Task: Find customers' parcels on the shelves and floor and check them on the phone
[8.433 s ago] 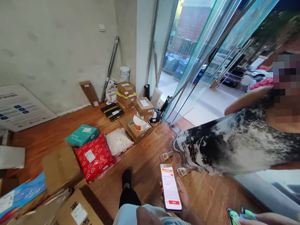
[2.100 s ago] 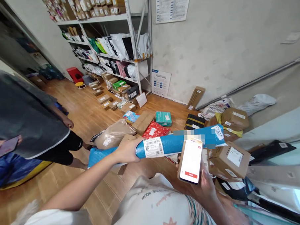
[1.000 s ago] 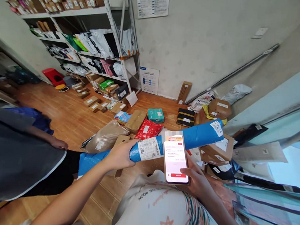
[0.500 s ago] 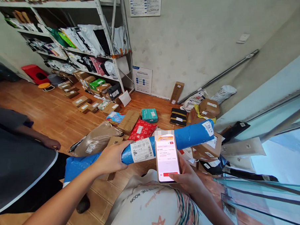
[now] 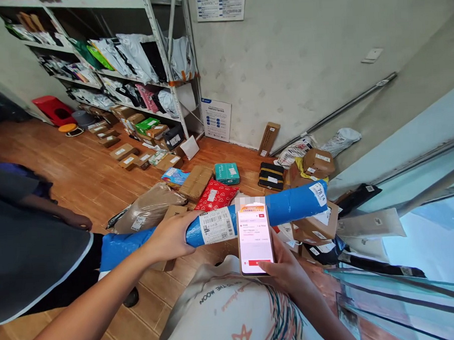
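My left hand [image 5: 173, 237] is wrapped round a long blue parcel [image 5: 289, 206], which lies slanted across my front with its right end higher. White labels show on the parcel's middle and on its right end, the latter marked 7014. A lit phone [image 5: 254, 241] is gripped by my right hand [image 5: 281, 263], upright before the parcel and hiding part of it. My right thumb rests near a red button low on the phone's screen. The fingers behind the phone are hidden.
Another person [image 5: 30, 238] stands close at my left. White shelves [image 5: 169, 57] full of bagged parcels stand at the back left. Cartons, a red heart-patterned bag [image 5: 216, 194] and a teal box [image 5: 227, 173] lie on the floor. Glass panels [image 5: 401, 295] are at the lower right.
The view has shifted slightly. The other person at the left has moved a little. My hands keep their holds on the blue parcel and the phone.
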Available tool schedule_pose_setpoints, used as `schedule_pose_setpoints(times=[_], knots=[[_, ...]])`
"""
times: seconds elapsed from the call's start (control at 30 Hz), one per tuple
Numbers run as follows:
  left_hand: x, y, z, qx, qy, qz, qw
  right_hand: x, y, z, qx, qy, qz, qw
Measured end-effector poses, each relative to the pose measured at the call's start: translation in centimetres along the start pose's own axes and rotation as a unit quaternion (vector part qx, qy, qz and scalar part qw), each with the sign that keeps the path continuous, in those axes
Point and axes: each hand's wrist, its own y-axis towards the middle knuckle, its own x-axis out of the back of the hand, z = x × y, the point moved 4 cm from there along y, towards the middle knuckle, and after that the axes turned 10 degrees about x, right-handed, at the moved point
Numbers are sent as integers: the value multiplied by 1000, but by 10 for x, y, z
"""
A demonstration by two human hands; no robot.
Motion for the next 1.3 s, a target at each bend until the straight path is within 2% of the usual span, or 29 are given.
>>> schedule_pose_setpoints(times=[0.27, 0.63, 1.3], knots=[[10, 1, -4, -2, -3, -5, 1000, 2, 5, -2, -6, 27, -12, 1000], [10, 1, -2, -12, -14, -13, 1000, 0, 7, 1, -18, 54, -20, 998], [8, 2, 2, -29, 2, -27, 999, 0, 8, 1, 4, 17, 2, 1000]])
